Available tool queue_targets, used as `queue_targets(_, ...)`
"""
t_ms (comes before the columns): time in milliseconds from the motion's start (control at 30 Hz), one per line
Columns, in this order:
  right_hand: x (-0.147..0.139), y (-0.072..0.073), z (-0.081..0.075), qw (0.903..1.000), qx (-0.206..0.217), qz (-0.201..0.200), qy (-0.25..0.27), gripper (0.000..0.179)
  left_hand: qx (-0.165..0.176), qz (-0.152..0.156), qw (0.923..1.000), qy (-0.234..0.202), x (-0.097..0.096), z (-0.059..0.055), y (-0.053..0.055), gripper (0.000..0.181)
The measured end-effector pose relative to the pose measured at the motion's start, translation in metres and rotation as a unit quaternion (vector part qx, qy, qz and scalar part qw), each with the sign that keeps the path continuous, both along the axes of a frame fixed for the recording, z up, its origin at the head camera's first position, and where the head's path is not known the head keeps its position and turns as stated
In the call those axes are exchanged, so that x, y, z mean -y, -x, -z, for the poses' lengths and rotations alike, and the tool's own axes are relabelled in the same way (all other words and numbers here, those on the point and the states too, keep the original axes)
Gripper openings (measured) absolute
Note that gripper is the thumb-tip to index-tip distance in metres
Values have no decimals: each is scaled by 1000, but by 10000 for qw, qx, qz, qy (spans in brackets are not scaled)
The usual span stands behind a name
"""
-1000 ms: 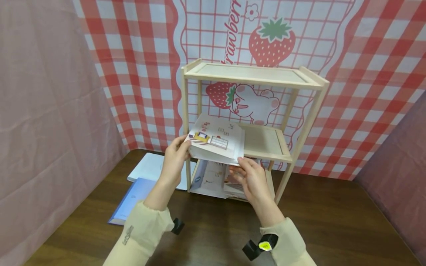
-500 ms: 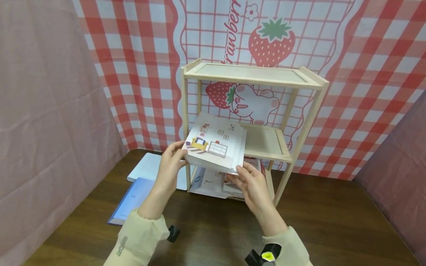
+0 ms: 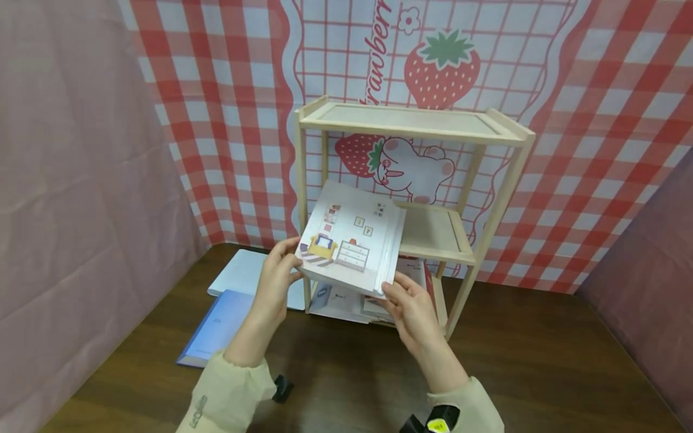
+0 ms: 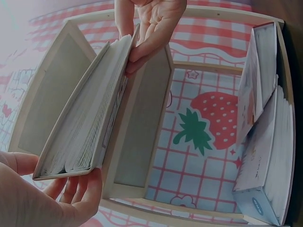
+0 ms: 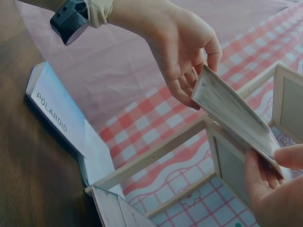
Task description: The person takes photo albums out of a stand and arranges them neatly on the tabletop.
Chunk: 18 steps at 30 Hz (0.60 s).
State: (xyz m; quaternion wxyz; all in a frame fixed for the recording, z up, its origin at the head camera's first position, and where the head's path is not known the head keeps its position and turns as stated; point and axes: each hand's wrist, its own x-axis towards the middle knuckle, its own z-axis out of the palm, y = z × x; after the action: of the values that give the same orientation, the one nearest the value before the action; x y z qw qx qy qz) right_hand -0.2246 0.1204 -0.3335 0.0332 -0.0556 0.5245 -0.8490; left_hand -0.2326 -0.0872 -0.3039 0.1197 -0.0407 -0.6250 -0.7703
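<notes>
Both hands hold a white photo album (image 3: 346, 231) with a yellow armchair and a drawer chest drawn on its cover. It is tilted, in front of the middle shelf of a small wooden rack (image 3: 465, 258). My left hand (image 3: 273, 279) pinches its left edge, thumb on the cover and fingers beneath. My right hand (image 3: 414, 316) grips the lower right corner, thumb on top. In the left wrist view the thick pages of the album (image 4: 80, 127) show between its covers. Part of the middle shelf is hidden behind it.
Several albums, among them a white one (image 3: 338, 300), lie on the rack's lowest shelf. Left of the rack, a blue album (image 3: 216, 328) marked POLAROID overlaps a pale blue one (image 3: 238, 270) on the dark wooden table (image 3: 346, 373). Checkered strawberry cloth (image 3: 249, 132) hangs behind.
Both hands have drawn the album down and toward me. More of its cover now shows, and its near edge hides more of the lowest shelf. The rack and blue albums stay put.
</notes>
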Motion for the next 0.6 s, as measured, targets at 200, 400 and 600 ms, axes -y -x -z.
queue_targets(200, 0, -1, 3, 10000, 67, 48, -8, 36, 39, -169, 9991, 397, 0, 2, 0, 42)
queue_targets(400, 1, -1, 7, 10000, 63, 48, -37, 35, 19, -315, 9976, 609, -1, 6, -1, 34)
queue_targets(600, 1, -2, 11, 9996, 116, 148, -188, 35, -24, -393, 9951, 908, 0, 10, -1, 30)
